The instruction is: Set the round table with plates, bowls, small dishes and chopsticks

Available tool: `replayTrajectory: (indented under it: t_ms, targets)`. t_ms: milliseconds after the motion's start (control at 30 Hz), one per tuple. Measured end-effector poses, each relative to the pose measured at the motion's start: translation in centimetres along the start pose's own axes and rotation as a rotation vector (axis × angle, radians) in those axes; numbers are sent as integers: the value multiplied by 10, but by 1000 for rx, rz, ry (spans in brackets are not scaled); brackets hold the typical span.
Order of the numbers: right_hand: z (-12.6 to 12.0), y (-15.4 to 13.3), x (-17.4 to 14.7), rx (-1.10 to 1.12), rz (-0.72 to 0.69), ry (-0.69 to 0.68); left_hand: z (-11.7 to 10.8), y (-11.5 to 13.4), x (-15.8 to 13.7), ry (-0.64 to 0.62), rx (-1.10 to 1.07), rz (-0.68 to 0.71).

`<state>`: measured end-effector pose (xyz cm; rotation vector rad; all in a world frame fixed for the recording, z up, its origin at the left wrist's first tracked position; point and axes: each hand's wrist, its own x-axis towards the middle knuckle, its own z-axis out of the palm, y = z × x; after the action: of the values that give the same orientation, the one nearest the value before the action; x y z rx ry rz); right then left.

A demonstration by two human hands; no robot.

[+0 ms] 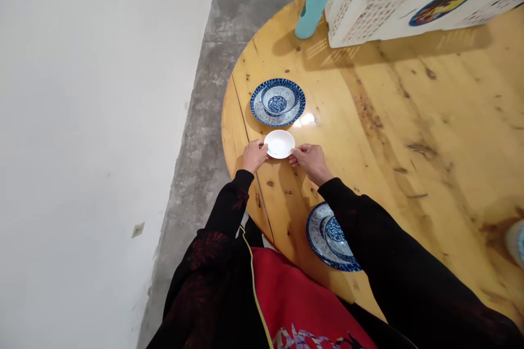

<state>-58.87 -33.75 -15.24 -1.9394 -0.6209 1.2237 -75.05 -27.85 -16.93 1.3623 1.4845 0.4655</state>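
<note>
Between my hands is a small white dish (280, 144), gripped at its two opposite edges. My left hand (255, 156) pinches the left rim, and my right hand (310, 160) pinches the right rim. Just beyond the dish lies a blue-patterned plate (257, 104) with a matching bowl (279, 96) on it. Nearer to me, a second blue-patterned plate (316, 232) bears another bowl (334, 232); my right sleeve hides part of both. Whether the white dish touches the table is hard to tell.
The round wooden table (393, 136) has its curved edge on my left. A white plastic basket (368, 16) holding thin sticks stands at the back right, beside a turquoise cylinder (317, 0). A pale, cut-off object (514, 242) is at the right edge. A white wall (90, 92) rises left.
</note>
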Motion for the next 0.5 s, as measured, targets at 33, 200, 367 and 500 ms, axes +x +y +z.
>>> replayTrajectory:
  t_ms: [33,200,367,500]
  targets:
    - [0,0,0,3,5,5,0,-1,2,-5,-11,2]
    - [3,-2,-1,-27,6,-11,-3,-5,9,21,-55,7]
    - [6,-3,-3,-72,10,-53,-9,-10,11,23,-49,1]
    - [7,-3,-4,-73,16,-58,-11,-13,11,28,-39,13]
